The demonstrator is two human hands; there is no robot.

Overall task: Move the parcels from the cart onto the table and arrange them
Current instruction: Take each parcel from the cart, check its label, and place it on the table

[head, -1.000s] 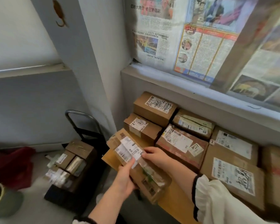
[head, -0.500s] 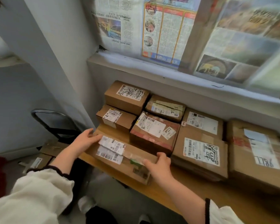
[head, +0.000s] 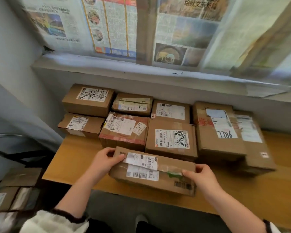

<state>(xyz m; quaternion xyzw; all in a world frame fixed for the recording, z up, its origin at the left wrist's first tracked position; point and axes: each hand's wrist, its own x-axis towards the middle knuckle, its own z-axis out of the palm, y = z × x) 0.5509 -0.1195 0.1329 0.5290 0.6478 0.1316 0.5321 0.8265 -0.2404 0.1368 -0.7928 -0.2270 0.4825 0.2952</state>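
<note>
Brown corrugated board, long and flat, with two white barcode labels and a strip of clear tape: this long brown cardboard parcel point(head: 151, 170) now lies on the yellow-brown wooden table point(head: 71, 163), alone in a front row. A second ago we saw it held tilted in the air above the table's left corner. Half a second ago it was coming down at the left front edge. Now it sits level and further right, its far side just before the red-taped cardboard box point(head: 123, 132) and the cardboard box with the scribbled label point(head: 171, 140). Whether it touches them we cannot tell. We judge the transfer of this parcel nearly done, with only squaring against the back rows left. More small cardboard parcels point(head: 12, 194) wait low at the left, presumably on the cart, so much of the task remains.

Both forearms reach in from below. The left hand point(head: 104, 161) grips the parcel's left end, with the thumb laid on the top face by the label and the fingers curled round the end. The right hand point(head: 203, 179) grips the right end likewise, with the thumb flat on top by the green mark and the fingers folded over the far corner.
</note>
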